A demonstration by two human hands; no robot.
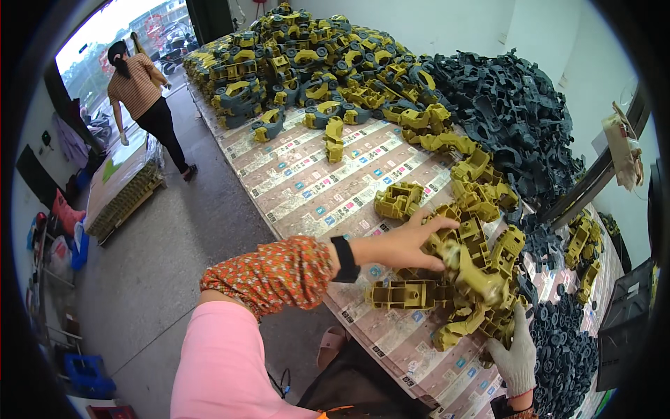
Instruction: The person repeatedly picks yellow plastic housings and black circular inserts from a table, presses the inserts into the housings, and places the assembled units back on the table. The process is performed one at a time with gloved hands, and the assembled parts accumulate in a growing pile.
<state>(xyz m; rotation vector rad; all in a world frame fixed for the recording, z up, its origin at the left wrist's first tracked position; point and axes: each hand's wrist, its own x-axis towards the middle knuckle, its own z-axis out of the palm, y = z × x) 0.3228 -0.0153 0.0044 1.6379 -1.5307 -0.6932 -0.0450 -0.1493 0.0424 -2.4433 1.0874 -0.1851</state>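
My left hand (398,248), bare with a black band at the wrist, has thumb and fingers closed on a yellow plastic toy car body (478,279), which is blurred by motion. It is over a heap of similar bodies at the table's right side. My right hand (518,359) wears a white glove. Its thumb and fingers lie around another yellow toy car body (500,327) at the heap's near end; part of the grip is hidden. Beside the left forearm lies one more yellow body (405,295).
A large pile of yellow-and-grey assembled toy cars (300,52) covers the far table. Dark grey parts (502,105) heap at the right, with small black wheels (565,349) nearer. A metal post (593,160) rises there. At left, a person (143,94) walks by a stacked pallet (125,199).
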